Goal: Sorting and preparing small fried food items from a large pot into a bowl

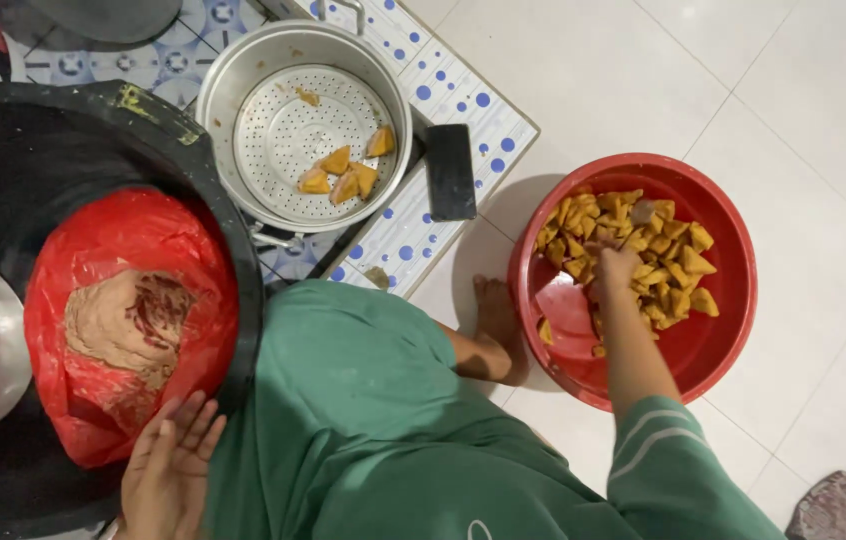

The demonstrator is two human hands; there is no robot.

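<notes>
while the right hand (613, 268) dips into the glossy red plastic basin (718, 345), its fingers curl down among the golden, wedge-shaped fried pieces (658, 245); whether they grip one, i cannot tell. the left hand (171, 465) lies flat with fingers spread and released, touching the crinkled red plastic bag (93, 250) of beige paste (118, 325) inside a round black tub (243, 270). a perforated metal steamer pot (243, 90) holds four wedges.

The 1 head camera looks steeply down, close over the lap and white tiled floor (643, 80).
</notes>
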